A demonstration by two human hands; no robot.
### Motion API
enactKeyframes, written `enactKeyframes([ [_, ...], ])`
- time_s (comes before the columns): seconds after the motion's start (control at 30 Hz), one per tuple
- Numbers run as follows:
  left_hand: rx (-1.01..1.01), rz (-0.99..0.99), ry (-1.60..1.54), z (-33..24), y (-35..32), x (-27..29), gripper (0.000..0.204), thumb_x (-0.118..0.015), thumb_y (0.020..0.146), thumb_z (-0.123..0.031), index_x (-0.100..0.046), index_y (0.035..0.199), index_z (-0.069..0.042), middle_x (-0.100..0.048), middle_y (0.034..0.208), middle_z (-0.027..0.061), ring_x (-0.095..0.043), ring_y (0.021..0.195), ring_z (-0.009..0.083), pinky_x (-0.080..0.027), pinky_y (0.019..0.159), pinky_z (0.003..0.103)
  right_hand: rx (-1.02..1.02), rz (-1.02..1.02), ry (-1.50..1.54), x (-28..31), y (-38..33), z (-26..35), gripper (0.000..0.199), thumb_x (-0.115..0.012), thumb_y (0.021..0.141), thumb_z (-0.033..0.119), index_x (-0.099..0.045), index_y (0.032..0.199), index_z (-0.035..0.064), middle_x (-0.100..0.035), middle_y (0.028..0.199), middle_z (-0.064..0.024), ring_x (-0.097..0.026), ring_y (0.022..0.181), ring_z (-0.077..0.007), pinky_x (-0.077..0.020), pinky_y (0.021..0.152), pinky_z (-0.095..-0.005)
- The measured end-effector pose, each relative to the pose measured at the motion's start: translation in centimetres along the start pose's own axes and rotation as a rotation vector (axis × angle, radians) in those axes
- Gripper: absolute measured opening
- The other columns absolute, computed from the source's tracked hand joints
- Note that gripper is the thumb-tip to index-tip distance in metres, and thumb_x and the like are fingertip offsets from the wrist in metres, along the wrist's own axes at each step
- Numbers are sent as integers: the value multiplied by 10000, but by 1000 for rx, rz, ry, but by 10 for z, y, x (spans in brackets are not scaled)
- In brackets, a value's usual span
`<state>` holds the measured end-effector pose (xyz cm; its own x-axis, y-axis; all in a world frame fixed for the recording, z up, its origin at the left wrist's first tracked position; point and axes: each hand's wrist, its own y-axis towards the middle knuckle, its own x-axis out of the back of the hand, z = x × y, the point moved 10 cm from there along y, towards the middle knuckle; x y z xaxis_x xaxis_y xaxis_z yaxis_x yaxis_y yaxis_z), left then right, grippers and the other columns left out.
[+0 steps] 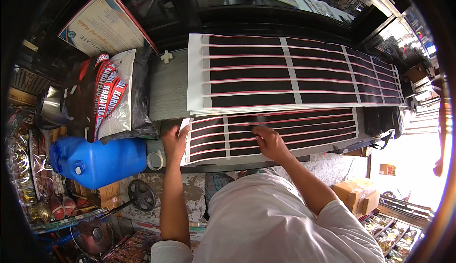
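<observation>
A long sheet [247, 145] with black panels, pale strips and thin red lines lies before me on the grey table. Its left end is pinched in my left hand [175, 143], with thumb and fingers closed at the white edge. Over the middle of this sheet is my right hand [271, 143], its fingers curled together; whatever they may hold is hidden. Just beyond lies a stack of larger sheets [247, 74] in the same pattern, with white margins showing at the left. A roll of tape [155, 160] sits left of my left hand, at the table's front edge.
A blue jerrycan [102, 161] and a stuffed plastic bag [118, 97] stand at the left. Behind them leans a framed certificate [107, 23]. A black bag [380, 123] is at the table's right end. Cardboard boxes [356, 194] stand low on the right.
</observation>
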<state>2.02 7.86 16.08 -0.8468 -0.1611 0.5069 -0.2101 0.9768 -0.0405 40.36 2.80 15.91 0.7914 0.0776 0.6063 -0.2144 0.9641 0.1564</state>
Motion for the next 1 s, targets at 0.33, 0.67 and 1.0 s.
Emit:
enactKeyframes([
  [0.33, 60, 46, -140, -19, -12, 20, 268, -790, 1049, -199, -733, 964, 49, -717, 843, 5, -535, 811, 67, -474, 724, 303, 153, -12, -162, -47, 73, 9, 313, -711, 931, 91, -772, 1235, 55, -772, 1209, -195, -735, 1105, -429, -577, 997, -558],
  [0.67, 34, -17, -209, 14, -11, 23, 427, -820, 1029, -214, -547, 785, 6, -449, 743, -50, -377, 760, 71, -337, 640, 310, 43, 146, -395, -111, 113, -26, 326, -694, 938, 203, -753, 1231, 73, -784, 1149, -182, -739, 1089, -427, -573, 1028, -547],
  [1.0, 47, -30, -232, 19, -3, 19, 524, -819, 1035, -245, -438, 732, -48, -336, 739, -63, -309, 758, 71, -274, 631, 310, 249, 299, -714, -142, 143, -41, 370, -655, 977, 212, -735, 1319, 98, -745, 1291, -179, -714, 1184, -409, -576, 1053, -528],
])
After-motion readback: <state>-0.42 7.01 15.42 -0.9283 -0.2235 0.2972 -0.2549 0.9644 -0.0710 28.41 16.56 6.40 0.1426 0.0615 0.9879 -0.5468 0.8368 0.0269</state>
